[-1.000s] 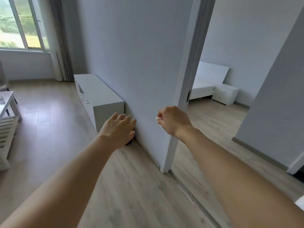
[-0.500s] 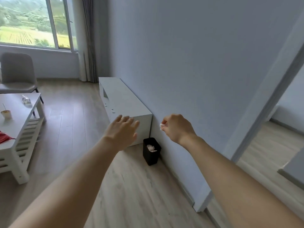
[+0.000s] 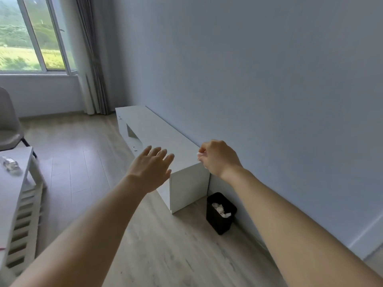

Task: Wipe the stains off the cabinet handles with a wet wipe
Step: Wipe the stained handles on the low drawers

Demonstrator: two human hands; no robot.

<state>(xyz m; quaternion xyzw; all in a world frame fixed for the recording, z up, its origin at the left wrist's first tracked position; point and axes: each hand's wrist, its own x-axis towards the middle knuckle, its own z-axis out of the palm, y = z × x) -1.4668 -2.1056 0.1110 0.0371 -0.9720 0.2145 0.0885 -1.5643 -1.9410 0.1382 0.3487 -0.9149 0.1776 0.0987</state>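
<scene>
A long low white cabinet (image 3: 157,133) runs along the grey wall. A small handle (image 3: 134,148) shows on its front edge, and another (image 3: 119,117) near its far end. My right hand (image 3: 219,158) hovers over the cabinet's near end with its fingers curled round a small white wet wipe (image 3: 200,154), of which only a corner shows. My left hand (image 3: 151,168) floats in front of the cabinet's near corner, fingers straight and spread, holding nothing.
A small black bin (image 3: 220,214) with crumpled white wipes inside stands on the wooden floor between the cabinet's near end and the wall. A white coffee table (image 3: 14,187) with a plastic bottle (image 3: 9,163) is at the left. A grey chair (image 3: 8,129) stands behind it.
The view has swung left from the doorway and closed in on the cabinet and bin. Both hands stay raised in front, the right one still clutching the wipe.
</scene>
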